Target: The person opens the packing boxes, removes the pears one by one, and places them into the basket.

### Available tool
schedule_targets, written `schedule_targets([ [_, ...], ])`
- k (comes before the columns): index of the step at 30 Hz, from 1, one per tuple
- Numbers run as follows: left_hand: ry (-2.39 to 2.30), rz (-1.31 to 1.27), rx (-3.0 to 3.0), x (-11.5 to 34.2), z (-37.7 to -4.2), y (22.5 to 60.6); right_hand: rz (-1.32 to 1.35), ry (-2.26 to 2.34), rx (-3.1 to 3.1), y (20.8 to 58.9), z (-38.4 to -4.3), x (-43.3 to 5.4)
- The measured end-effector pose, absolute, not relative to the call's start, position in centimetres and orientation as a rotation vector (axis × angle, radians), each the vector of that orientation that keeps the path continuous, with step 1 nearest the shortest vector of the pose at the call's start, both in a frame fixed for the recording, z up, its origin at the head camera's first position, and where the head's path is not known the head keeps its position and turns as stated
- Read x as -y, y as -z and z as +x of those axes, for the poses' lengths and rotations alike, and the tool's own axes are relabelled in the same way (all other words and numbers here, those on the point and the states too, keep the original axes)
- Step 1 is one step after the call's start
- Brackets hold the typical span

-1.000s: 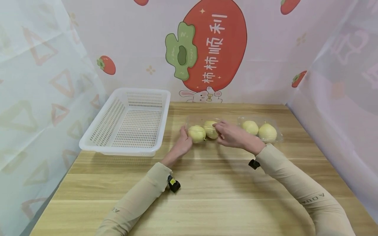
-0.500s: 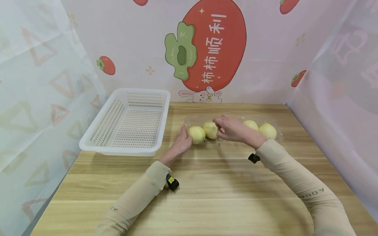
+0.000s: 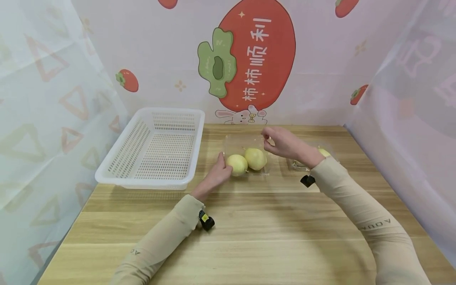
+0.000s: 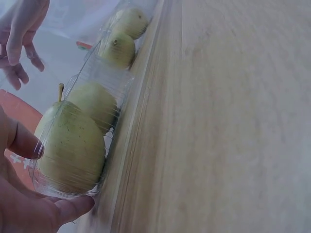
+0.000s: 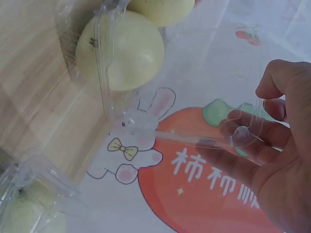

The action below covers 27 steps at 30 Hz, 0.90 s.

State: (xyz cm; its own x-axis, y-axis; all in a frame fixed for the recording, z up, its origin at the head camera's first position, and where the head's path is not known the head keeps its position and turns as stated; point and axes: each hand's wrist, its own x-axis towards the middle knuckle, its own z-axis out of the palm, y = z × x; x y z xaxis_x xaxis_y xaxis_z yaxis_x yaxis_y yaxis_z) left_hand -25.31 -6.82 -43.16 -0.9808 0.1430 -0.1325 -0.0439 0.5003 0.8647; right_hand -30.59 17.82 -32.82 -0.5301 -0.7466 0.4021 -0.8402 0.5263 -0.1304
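Two pale yellow-green pears lie in a clear plastic clamshell box on the wooden table. At the box's left end my left hand grips it, thumb on one side and fingers low on the other in the left wrist view. The box's clear lid stands raised. My right hand holds the lid's edge at a corner, with fingers behind the plastic in the right wrist view. A second clear box of pears sits to the right, partly hidden behind my right hand and wrist.
A white slotted plastic basket stands on the table to the left of the boxes. A printed backdrop rises behind the table's far edge, with hanging sheets on both sides.
My right hand has moved up and away from the pears, and the lid has swung up with it. My left hand stays at the box's left end.
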Motion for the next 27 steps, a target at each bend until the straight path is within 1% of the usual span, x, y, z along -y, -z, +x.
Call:
schedule_targets([
  [12,-1.491,0.059,-2.549,6.8,-25.3,43.2,1.216,-0.524,2.501,32.6,-32.0,-18.1],
  [27,-1.478,0.118,-2.558,7.0,-25.0,43.0,1.101,-0.698,2.485,33.5,-33.5,-18.8],
])
